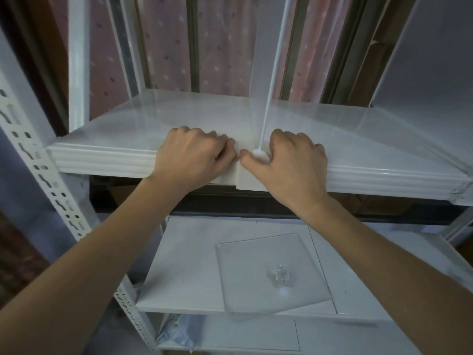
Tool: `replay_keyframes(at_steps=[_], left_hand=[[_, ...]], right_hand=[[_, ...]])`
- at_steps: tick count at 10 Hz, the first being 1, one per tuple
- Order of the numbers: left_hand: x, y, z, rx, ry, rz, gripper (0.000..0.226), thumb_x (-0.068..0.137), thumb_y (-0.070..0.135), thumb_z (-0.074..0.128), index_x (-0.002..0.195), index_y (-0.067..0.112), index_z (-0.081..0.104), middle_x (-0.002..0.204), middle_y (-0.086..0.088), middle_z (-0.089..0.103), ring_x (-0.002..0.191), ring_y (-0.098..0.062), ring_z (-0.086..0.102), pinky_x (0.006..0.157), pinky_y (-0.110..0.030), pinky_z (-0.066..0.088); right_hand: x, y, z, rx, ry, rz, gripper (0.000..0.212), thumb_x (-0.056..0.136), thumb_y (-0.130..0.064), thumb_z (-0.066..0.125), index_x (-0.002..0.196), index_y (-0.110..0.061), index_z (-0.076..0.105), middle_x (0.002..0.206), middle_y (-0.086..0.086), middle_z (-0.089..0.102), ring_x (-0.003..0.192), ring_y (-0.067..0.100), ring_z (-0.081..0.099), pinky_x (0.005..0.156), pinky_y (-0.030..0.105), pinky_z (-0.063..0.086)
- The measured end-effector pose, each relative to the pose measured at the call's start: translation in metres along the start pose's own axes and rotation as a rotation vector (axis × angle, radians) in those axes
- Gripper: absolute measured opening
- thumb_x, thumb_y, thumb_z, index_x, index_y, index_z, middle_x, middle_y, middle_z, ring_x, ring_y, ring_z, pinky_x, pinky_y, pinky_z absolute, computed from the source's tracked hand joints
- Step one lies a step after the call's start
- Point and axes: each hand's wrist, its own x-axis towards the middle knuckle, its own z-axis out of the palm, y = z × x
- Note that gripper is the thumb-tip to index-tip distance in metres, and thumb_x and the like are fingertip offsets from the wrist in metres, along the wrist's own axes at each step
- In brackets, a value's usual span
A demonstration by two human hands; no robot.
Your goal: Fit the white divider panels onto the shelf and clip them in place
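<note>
With my left hand curled closed against the shelf front edge and my right hand pinching the white clip at the upright divider panel base, I am clipping; next, I judge, firm downward pressure.

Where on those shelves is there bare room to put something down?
The upper shelf is bare left of the left hand, and right of the right hand out to the end panel. The middle is crowded: both hands meet at the divider panel. On the lower shelf, only the strip left of the clear sheet is bare.
</note>
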Motion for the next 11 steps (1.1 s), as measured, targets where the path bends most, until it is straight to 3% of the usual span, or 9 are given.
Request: replay_keyframes(at_steps=[3,4,5,6,7,8,9,10,11], left_hand=[[0.001,-0.002,0.003,-0.008,0.0,-0.001,0.048,0.101,0.026,0.05,0.057,0.006,0.054,0.043,-0.008,0.046,0.034,-0.035,0.043,0.046,-0.032,0.038],[0.0,-0.002,0.006,0.009,-0.034,-0.019,0.048,0.102,0.03,0.044,0.063,0.007,0.061,0.049,-0.006,0.053,0.039,-0.036,0.049,0.047,-0.035,0.042],[-0.002,-0.003,0.008,0.018,-0.103,-0.018,0.049,0.105,0.034,0.037,0.071,0.011,0.062,0.056,-0.002,0.055,0.043,-0.03,0.052,0.049,-0.036,0.045],[0.001,0.005,0.001,-0.026,-0.139,-0.124,0.042,0.102,0.034,0.038,0.071,0.015,0.061,0.056,0.002,0.052,0.044,-0.021,0.047,0.051,-0.031,0.042],[0.002,0.033,-0.02,-0.059,0.017,-0.342,0.035,0.101,0.024,0.052,0.071,0.013,0.066,0.057,-0.001,0.055,0.046,-0.02,0.044,0.051,-0.028,0.037],[0.012,0.091,-0.053,-0.189,0.219,-0.109,0.031,0.098,0.018,0.052,0.074,0.01,0.068,0.061,-0.001,0.059,0.051,-0.018,0.05,0.045,-0.029,0.039],[0.045,0.143,-0.064,-0.271,0.003,0.247,0.028,0.095,0.027,0.055,0.071,0.014,0.062,0.064,0.0,0.058,0.056,-0.02,0.049,0.047,-0.029,0.034],[0.101,0.177,-0.042,-0.268,-0.286,0.182,0.027,0.099,0.035,0.05,0.081,0.019,0.062,0.079,0.0,0.065,0.069,-0.019,0.057,0.061,-0.031,0.039],[0.152,0.181,-0.001,-0.247,-0.491,-0.017,0.025,0.102,0.036,0.049,0.094,0.019,0.065,0.098,-0.005,0.069,0.087,-0.025,0.063,0.072,-0.034,0.045]], right_hand=[[0.001,0.006,0.001,0.078,-0.023,-0.009,0.048,0.083,-0.056,0.05,0.066,-0.012,0.053,0.056,0.0,0.049,0.057,0.022,0.051,0.064,0.042,0.051],[-0.001,0.01,-0.001,0.063,-0.026,-0.033,0.051,0.085,-0.058,0.052,0.064,-0.011,0.053,0.055,0.001,0.05,0.056,0.022,0.05,0.062,0.042,0.051],[0.001,0.012,-0.012,0.087,-0.106,-0.085,0.065,0.087,-0.073,0.044,0.066,-0.012,0.052,0.058,0.0,0.049,0.058,0.021,0.051,0.06,0.041,0.05],[-0.002,0.028,-0.034,0.264,-0.197,-0.067,0.059,0.089,-0.072,0.046,0.075,-0.015,0.053,0.067,-0.002,0.052,0.067,0.017,0.051,0.063,0.04,0.049],[-0.017,0.064,-0.061,0.295,-0.092,-0.094,0.036,0.093,-0.049,0.057,0.078,-0.017,0.052,0.071,-0.005,0.054,0.071,0.015,0.05,0.065,0.037,0.048],[-0.023,0.109,-0.078,0.268,-0.055,-0.016,0.022,0.092,-0.033,0.063,0.078,-0.018,0.055,0.072,-0.005,0.057,0.071,0.015,0.055,0.066,0.035,0.049],[-0.004,0.15,-0.083,0.251,-0.086,0.112,0.016,0.09,-0.02,0.071,0.08,-0.015,0.059,0.072,-0.001,0.063,0.068,0.017,0.06,0.067,0.039,0.054],[0.026,0.181,-0.083,0.131,-0.193,0.18,0.009,0.091,-0.021,0.066,0.085,-0.015,0.062,0.077,0.0,0.067,0.071,0.017,0.062,0.073,0.043,0.059],[0.05,0.196,-0.086,0.046,-0.324,0.187,0.007,0.092,-0.025,0.059,0.09,-0.02,0.062,0.092,0.002,0.07,0.081,0.021,0.064,0.08,0.042,0.059]])
